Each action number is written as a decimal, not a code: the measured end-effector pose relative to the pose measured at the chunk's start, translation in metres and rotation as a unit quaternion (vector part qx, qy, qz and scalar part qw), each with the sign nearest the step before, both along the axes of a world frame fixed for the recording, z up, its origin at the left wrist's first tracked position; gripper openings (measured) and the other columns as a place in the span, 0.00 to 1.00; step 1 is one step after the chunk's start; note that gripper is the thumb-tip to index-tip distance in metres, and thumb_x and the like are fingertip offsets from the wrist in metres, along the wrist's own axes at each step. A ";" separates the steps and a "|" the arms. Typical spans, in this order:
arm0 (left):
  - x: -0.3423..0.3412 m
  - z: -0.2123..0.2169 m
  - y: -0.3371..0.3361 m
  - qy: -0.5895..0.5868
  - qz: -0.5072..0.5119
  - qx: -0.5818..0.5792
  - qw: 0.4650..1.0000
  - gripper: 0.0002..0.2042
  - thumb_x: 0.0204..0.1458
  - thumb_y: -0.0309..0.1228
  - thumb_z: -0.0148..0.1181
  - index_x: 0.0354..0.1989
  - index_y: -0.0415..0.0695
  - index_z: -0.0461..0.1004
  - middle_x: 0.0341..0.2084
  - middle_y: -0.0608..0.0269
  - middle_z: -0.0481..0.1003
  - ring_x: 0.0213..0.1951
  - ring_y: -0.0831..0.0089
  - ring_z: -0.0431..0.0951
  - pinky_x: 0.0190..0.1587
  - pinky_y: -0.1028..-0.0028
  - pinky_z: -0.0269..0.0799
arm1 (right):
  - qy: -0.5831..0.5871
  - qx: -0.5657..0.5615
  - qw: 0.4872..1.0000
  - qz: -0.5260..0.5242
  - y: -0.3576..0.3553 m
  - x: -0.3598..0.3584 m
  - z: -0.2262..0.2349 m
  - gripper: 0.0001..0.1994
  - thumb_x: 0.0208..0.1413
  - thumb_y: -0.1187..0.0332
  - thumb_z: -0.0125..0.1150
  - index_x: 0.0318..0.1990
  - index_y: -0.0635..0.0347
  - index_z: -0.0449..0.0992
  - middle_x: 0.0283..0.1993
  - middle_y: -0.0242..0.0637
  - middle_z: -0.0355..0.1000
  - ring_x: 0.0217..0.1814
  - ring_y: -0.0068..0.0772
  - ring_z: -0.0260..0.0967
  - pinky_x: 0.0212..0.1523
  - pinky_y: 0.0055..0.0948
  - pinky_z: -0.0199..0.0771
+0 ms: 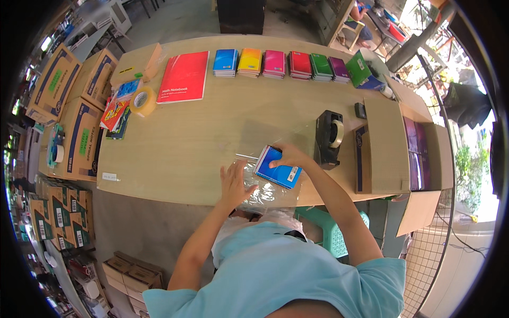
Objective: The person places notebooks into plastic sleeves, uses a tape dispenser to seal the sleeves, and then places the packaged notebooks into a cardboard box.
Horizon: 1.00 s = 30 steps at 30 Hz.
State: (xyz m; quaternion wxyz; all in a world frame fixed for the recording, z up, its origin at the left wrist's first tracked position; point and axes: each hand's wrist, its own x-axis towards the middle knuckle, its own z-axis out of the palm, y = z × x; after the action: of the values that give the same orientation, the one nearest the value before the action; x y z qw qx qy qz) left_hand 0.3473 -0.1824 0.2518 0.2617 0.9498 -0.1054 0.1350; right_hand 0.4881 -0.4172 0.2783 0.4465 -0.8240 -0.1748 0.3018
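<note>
My right hand [290,157] grips a small stack of spiral notebooks with a blue cover [281,170], thumb on top and fingers round the far edge. The stack lies tilted near the table's front edge. Beneath and beside it spreads a clear plastic bag [261,197], shiny and wrinkled. To the left, my left hand [233,185] is open, fingers spread, at the bag's left side; whether it touches the plastic I cannot tell. A black tape dispenser [327,140] with a roll of tape stands right of my right hand.
Several coloured notebook stacks, including a yellow one [249,61], line the far edge beside a large red notebook [184,77]. A tape roll [143,101] lies at left. Cardboard boxes [85,142] flank the left side; an open carton [386,146] stands right. A green stool [333,236] is below.
</note>
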 end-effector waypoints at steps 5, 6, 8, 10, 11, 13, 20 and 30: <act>-0.035 -0.010 0.020 0.050 -0.032 -0.004 0.998 0.42 0.36 0.42 0.74 0.62 0.45 0.60 0.52 0.60 0.70 0.52 0.61 0.70 0.54 0.50 0.55 | 0.020 -0.121 0.989 0.079 0.033 0.012 0.009 0.44 0.30 0.38 0.75 0.53 0.63 0.76 0.48 0.51 0.77 0.50 0.48 0.76 0.50 0.41 0.75; -0.036 -0.009 0.020 0.049 -0.029 -0.005 0.998 0.42 0.36 0.42 0.74 0.62 0.45 0.60 0.52 0.60 0.70 0.52 0.61 0.70 0.54 0.50 0.55 | 0.019 -0.121 0.989 0.082 0.039 0.013 0.010 0.44 0.30 0.38 0.75 0.53 0.63 0.76 0.48 0.51 0.77 0.50 0.48 0.76 0.50 0.41 0.75; -0.037 -0.007 0.022 0.093 -0.012 0.010 0.996 0.42 0.38 0.43 0.73 0.63 0.45 0.58 0.56 0.63 0.70 0.56 0.60 0.69 0.57 0.47 0.53 | 0.043 -0.139 0.984 0.099 0.048 0.015 0.013 0.43 0.29 0.38 0.75 0.51 0.61 0.78 0.50 0.50 0.76 0.52 0.50 0.74 0.52 0.41 0.74; -0.033 0.001 0.020 0.116 -0.029 -0.002 0.993 0.43 0.38 0.42 0.73 0.64 0.46 0.56 0.57 0.63 0.69 0.57 0.61 0.68 0.57 0.43 0.53 | -0.040 -0.193 0.974 0.110 0.047 0.016 0.006 0.44 0.29 0.37 0.76 0.52 0.61 0.77 0.51 0.50 0.74 0.54 0.52 0.72 0.54 0.43 0.72; -0.032 0.006 0.020 0.120 -0.036 -0.001 0.992 0.43 0.39 0.41 0.73 0.64 0.45 0.56 0.57 0.60 0.69 0.58 0.59 0.68 0.58 0.44 0.53 | -0.119 -0.242 0.955 0.123 0.044 0.015 0.002 0.45 0.29 0.37 0.76 0.54 0.60 0.76 0.52 0.50 0.73 0.55 0.53 0.70 0.56 0.44 0.70; -0.029 0.003 0.022 0.122 -0.036 -0.004 0.992 0.43 0.39 0.41 0.73 0.64 0.45 0.57 0.57 0.57 0.68 0.58 0.57 0.67 0.60 0.45 0.53 | -0.217 -0.223 0.944 0.108 0.040 0.010 0.005 0.45 0.33 0.37 0.74 0.56 0.60 0.74 0.51 0.50 0.72 0.55 0.55 0.68 0.57 0.45 0.69; 0.058 -0.017 0.009 0.315 0.064 -0.582 0.747 0.41 0.57 0.58 0.51 0.69 0.38 0.51 0.66 0.45 0.59 0.67 0.53 0.59 0.67 0.59 0.53 | 0.149 0.026 0.872 -0.466 0.005 -0.064 0.008 0.45 0.54 0.29 0.50 0.60 0.67 0.67 0.59 0.51 0.69 0.60 0.48 0.69 0.59 0.46 0.68; 0.096 -0.034 -0.006 0.519 -0.040 -0.543 0.659 0.52 0.52 0.75 0.32 0.75 0.46 0.36 0.75 0.53 0.35 0.75 0.57 0.34 0.72 0.53 0.37 | 0.119 0.043 0.883 -0.452 0.011 -0.068 -0.054 0.51 0.53 0.26 0.46 0.61 0.74 0.68 0.59 0.51 0.69 0.59 0.41 0.68 0.60 0.38 0.66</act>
State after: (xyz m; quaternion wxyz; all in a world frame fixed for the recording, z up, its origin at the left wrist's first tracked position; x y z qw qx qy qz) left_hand 0.4429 -0.1884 0.2182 0.7481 0.5501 0.1011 -0.3571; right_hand 0.4198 -0.4066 0.2246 0.5868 -0.7516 0.2584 0.1548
